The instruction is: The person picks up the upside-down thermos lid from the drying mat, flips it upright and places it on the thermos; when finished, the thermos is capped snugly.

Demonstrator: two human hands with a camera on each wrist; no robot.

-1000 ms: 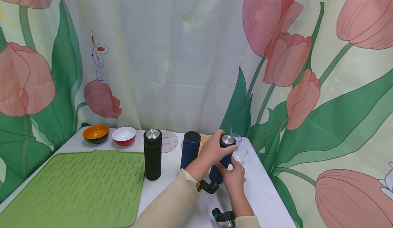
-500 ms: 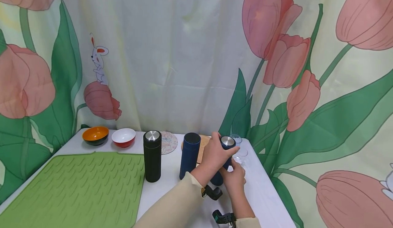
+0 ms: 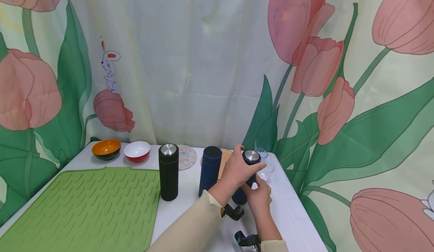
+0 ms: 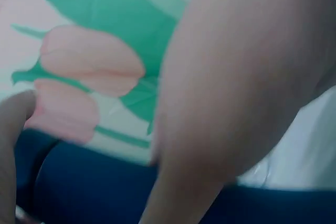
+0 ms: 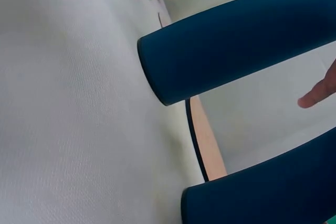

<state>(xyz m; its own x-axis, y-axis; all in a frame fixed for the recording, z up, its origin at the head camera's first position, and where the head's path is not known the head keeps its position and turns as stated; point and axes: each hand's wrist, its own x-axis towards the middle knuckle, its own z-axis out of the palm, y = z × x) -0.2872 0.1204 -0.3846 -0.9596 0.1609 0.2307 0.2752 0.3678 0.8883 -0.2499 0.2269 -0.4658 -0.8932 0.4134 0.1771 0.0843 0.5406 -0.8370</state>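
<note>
In the head view, a dark blue thermos bottle [image 3: 239,197] with a silver-topped lid [image 3: 252,155] stands on the right of the table, tilted in the picture. My left hand [image 3: 236,169] grips its upper end, with the thumb reaching across the front of the lid. Lower on the same bottle, my right hand [image 3: 260,199] holds the body. The left wrist view has the blue bottle [image 4: 94,187] along its bottom edge, partly covered by a blurred hand. In the right wrist view the bottle's base end [image 5: 257,198] shows at the bottom.
Left of my hands stand another blue thermos [image 3: 211,169] and a black thermos [image 3: 168,176]. A green mat [image 3: 91,206] covers the left side. Behind are an orange bowl [image 3: 106,148], a red-and-white bowl [image 3: 137,151], a round patterned coaster [image 3: 187,157] and clear glassware [image 3: 269,167].
My left hand has turned slightly around the top of the blue thermos, its wrist shifting a little to the right. The right hand keeps its hold low on the bottle.
</note>
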